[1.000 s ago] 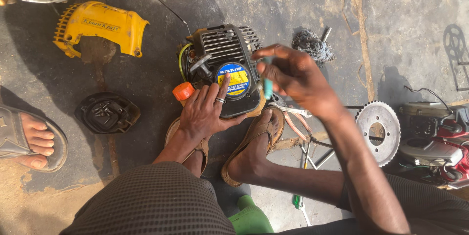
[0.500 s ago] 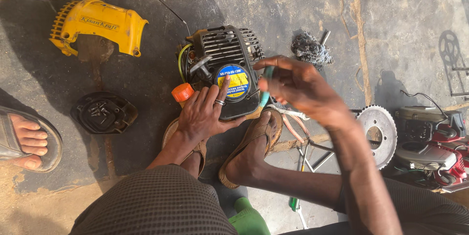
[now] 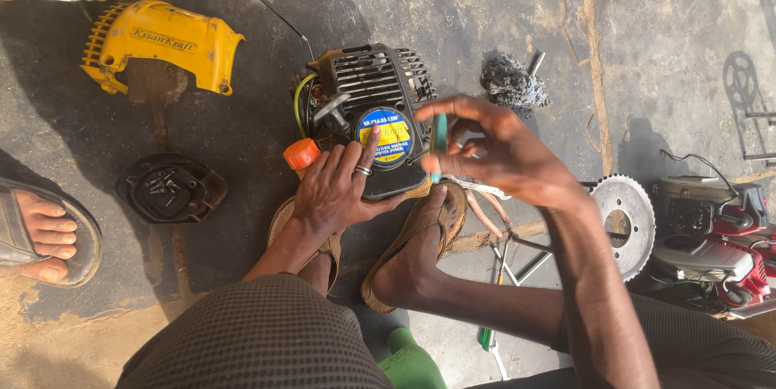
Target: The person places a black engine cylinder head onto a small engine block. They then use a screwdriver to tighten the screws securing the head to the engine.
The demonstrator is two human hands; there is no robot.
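Observation:
A small black engine with a round blue and yellow label and an orange cap sits on the concrete floor between my sandalled feet. My left hand lies flat on its near side, a ring on one finger, steadying it. My right hand hovers just right of the engine, fingers pinched on the teal handle of a screwdriver held upright at the engine's right edge.
A yellow engine cover lies at upper left, a black round cover holding screws at left, another person's sandalled foot at far left. A toothed sprocket, a red machine and loose tools lie at right.
My right hand has shifted slightly with the screwdriver beside the engine. My left hand stays on the engine. The view moved a little.

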